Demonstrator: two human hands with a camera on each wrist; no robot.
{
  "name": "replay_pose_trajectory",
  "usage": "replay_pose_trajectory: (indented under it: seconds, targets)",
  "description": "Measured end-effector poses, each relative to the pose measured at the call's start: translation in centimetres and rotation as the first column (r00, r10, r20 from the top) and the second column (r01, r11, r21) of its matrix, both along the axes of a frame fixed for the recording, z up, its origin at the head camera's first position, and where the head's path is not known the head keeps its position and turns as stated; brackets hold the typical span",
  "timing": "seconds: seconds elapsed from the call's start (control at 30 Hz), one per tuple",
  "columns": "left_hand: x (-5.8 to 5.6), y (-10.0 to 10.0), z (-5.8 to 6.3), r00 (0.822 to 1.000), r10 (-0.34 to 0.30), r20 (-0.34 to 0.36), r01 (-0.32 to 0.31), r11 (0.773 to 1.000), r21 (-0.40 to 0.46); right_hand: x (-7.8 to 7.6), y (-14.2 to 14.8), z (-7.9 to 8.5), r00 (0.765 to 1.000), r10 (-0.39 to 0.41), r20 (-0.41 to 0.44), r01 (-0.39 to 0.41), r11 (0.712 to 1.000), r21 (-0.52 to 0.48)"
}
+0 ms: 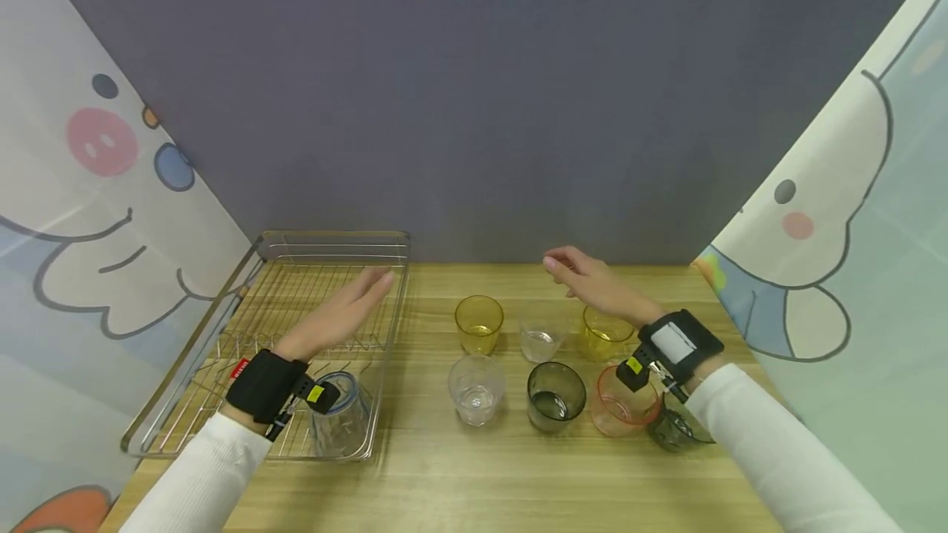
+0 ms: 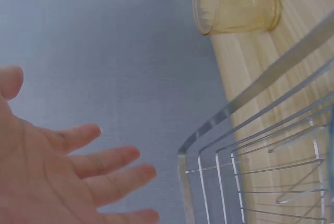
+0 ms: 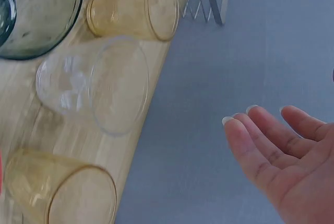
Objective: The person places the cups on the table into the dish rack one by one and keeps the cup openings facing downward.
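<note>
Partly, the right sleeve (image 1: 778,447) hides a green glass (image 1: 672,431); both hands (image 1: 336,319) (image 1: 596,280) hover, loosely spread.

"Where's the left arm (image 1: 211,471)?"

"It slants up from the lower left of the frame, white-sleeved, a black band (image 1: 262,385) round the wrist."

"And the left hand (image 1: 333,317)?"

"Left of centre. In the left wrist view it fills the lower left, palm (image 2: 36,182) showing, fingers (image 2: 107,161) straight and fanned, thumb (image 2: 9,82) well apart."

"Does the right arm (image 1: 778,451) match?"

"Nearly: up from the lower right, sleeve and band alike. The right hand (image 1: 596,280) sits right of centre, a touch higher."

"Those fingers?"

"Relaxed, slightly bent and near one another, at lower right in the right wrist view, pointing up and left."
</note>
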State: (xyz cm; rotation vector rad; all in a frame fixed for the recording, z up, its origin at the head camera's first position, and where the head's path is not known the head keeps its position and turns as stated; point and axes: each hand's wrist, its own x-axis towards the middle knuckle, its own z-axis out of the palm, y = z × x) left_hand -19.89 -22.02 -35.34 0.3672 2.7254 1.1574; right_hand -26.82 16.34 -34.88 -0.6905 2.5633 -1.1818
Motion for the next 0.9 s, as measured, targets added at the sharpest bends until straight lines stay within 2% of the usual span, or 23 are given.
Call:
replay_pose_trajectory:
  seconds: [0.2,0.37,0.47,0.63,0.77,0.9]
  targets:
    - [-1.4,0.5,0.3,0.998,-0.043,-0.039,0.044,0.998,0.034,-0.4,1.6,0.2,0.999,-0.038,-0.001,0.038,0.998,0.045]
    - [-2.4,0.6,0.4,0.991,-0.091,-0.098,0.094,0.995,0.02,-0.5,2.9,0.4,0.998,-0.033,-0.051,0.04,0.988,0.146]
    - [-2.7,0.4,0.2,0.99,-0.094,-0.101,0.093,0.996,-0.016,-0.5,3.6,0.5,0.997,-0.01,-0.072,0.024,0.979,0.203]
    - [-3.0,0.3,-0.5,0.995,-0.083,-0.057,0.079,0.994,-0.073,-0.2,4.9,0.1,0.997,0.033,-0.076,-0.009,0.953,0.303]
    - [-3.1,0.4,-0.8,0.994,-0.087,-0.068,0.078,0.99,-0.119,0.3,6.0,-0.4,0.991,0.101,-0.093,-0.061,0.932,0.358]
    - [-3.2,0.3,-0.9,0.992,-0.103,-0.076,0.086,0.976,-0.2,0.8,7.0,-0.4,0.987,0.153,-0.043,-0.124,0.913,0.388]
